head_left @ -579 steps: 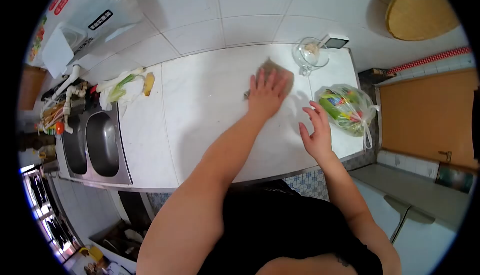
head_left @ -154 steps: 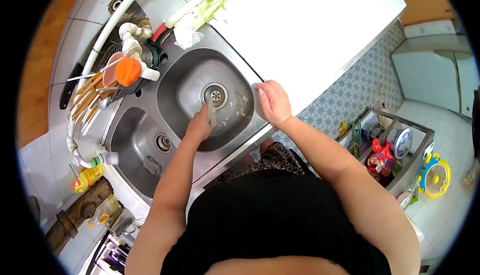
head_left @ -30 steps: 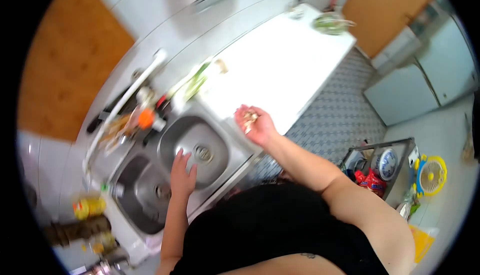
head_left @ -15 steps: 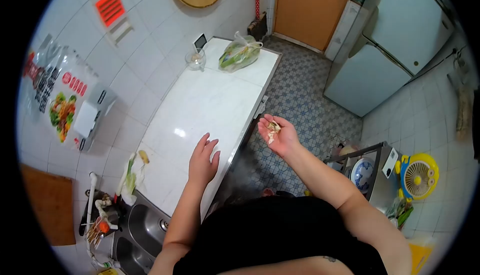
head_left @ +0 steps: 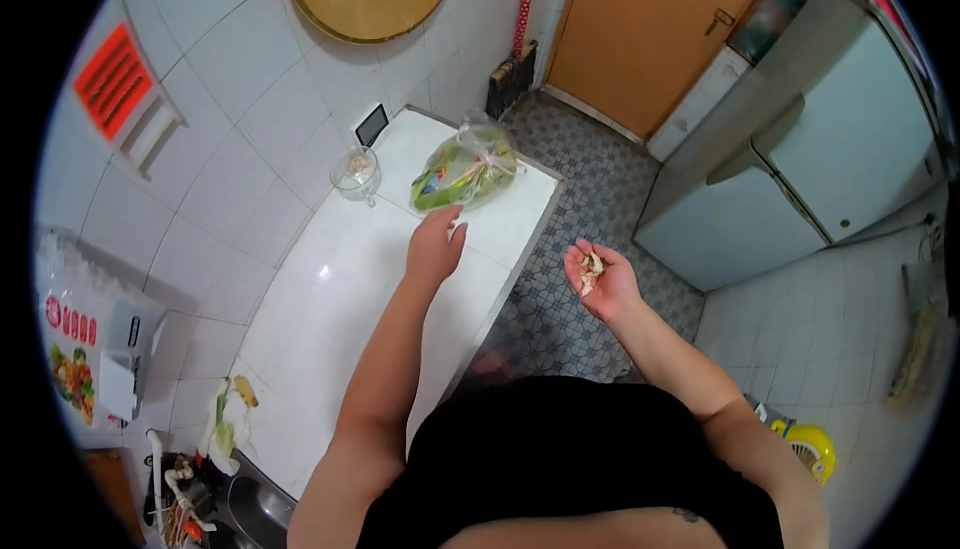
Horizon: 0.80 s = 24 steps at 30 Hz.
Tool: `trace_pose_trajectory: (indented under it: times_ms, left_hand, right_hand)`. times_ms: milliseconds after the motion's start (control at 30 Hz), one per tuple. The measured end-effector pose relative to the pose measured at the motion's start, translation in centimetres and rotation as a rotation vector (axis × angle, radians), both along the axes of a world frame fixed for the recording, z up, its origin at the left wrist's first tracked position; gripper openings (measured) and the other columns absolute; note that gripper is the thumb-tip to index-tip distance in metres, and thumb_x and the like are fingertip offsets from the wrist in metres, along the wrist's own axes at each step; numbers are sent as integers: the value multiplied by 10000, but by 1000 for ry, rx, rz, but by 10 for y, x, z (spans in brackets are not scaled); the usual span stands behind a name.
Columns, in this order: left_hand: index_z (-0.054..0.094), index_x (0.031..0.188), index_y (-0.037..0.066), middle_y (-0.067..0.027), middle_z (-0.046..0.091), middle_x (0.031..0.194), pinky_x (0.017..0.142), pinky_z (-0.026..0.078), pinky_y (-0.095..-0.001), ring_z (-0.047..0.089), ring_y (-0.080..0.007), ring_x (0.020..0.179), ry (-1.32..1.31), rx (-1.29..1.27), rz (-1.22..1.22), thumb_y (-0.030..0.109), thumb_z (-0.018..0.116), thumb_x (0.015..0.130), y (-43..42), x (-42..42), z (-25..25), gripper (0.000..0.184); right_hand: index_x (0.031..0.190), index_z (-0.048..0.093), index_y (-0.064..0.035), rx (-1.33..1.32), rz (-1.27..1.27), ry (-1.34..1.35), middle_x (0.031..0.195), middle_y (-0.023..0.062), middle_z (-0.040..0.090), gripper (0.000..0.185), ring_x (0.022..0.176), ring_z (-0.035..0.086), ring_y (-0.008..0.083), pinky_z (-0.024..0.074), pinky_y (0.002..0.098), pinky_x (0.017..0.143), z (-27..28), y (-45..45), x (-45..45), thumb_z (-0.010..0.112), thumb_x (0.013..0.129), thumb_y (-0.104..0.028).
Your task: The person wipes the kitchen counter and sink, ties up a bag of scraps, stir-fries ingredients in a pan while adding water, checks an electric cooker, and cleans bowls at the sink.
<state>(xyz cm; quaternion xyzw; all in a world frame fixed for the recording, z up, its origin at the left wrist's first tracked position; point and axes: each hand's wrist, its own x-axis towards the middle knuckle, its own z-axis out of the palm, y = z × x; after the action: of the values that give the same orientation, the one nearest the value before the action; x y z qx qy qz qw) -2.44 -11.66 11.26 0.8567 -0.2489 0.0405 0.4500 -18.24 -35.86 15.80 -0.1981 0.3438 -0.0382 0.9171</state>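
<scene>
My left hand (head_left: 437, 247) is over the white countertop (head_left: 340, 299), open with its fingers stretched toward a clear plastic bag of green vegetables (head_left: 465, 174). Its fingertips overlap the bag's near edge; I cannot tell whether they touch. The bag is tied at the top. My right hand (head_left: 610, 289) is palm up beyond the counter's right edge, above the floor. In its cupped fingers lie pale papery peelings (head_left: 591, 271), possibly garlic skins. A clear glass cup (head_left: 356, 174) with small pale pieces inside stands left of the bag.
A small dark-screened device (head_left: 372, 125) leans at the wall. Green-and-white vegetable scraps (head_left: 222, 429) lie by the sink (head_left: 258, 509). A fridge (head_left: 790, 179) and an orange-brown door (head_left: 660, 39) stand beyond the patterned tile floor (head_left: 575, 199). A yellow fan (head_left: 808, 449) is at right.
My left hand has moved forward along the counter to the bag. My right hand still carries the peelings and has shifted slightly. The view has moved toward the counter's far end.
</scene>
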Motion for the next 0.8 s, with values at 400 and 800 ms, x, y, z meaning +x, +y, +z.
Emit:
trace_pose_trajectory:
  times_ms: [400,800]
  left_hand:
    - [668,949,93,-130,608,899,814,475,-429,583,-330,929,-115,328,139,96,617,791,-97,96,-25,166]
    - [581,1110,75,-155,562,985,778,479,-387,574,-311,922,-42,152,319,3,687,745,-112,70,12,387]
  right_hand:
    - [968,573,-5,48,175,75,895,120,621,253,814,633,244,576,337,717,-17,-39,135,486,978,-242]
    - [1057,621,-53,-24,997,23,740,-41,443,269,600,377,65,292,194,474,-41,-74,277,488,1002,-281]
